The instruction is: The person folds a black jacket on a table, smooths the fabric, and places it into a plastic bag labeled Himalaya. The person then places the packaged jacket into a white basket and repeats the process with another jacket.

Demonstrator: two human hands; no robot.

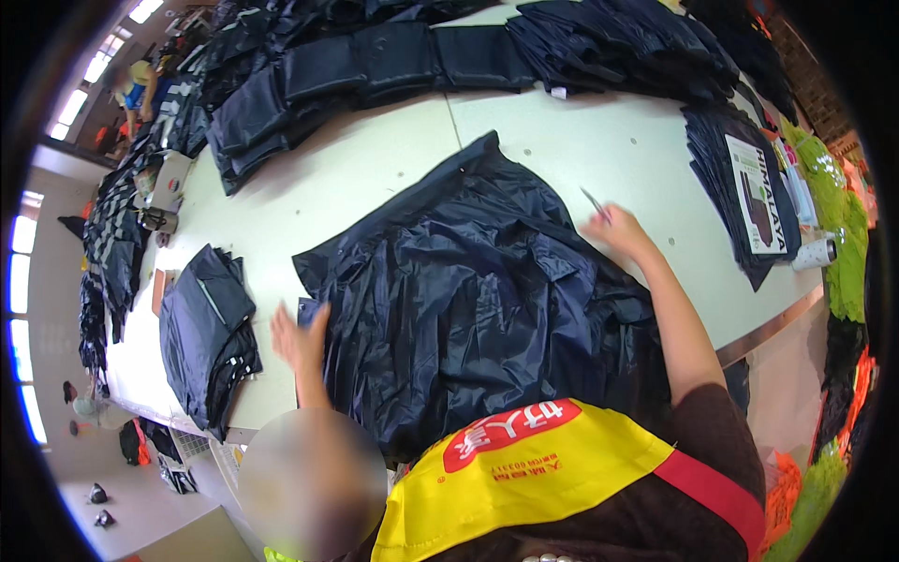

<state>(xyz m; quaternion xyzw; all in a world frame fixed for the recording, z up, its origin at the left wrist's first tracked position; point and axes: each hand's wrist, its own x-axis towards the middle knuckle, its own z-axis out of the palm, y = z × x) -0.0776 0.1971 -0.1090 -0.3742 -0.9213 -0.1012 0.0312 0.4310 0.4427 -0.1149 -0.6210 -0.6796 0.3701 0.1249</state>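
A dark navy, shiny garment point(449, 281) lies spread and wrinkled on the white table point(581, 140), its lower end reaching my yellow apron. At its left edge, my left hand point(298, 339) is open, with thumb and fingers apart and nothing in it. My right hand point(616, 232) is beside the garment's upper right edge, slightly blurred. Its fingers are closed round a thin, pointed metal tool point(592, 200), whose tip points up and left. Whether the tool has one blade or two cannot be made out.
Folded dark garments point(393, 61) line the far side of the table. A dark folded stack point(208, 328) lies at the left. On the right are another stack point(716, 187) with a printed card and a white cup point(813, 253). Another person point(139, 89) is at the far left.
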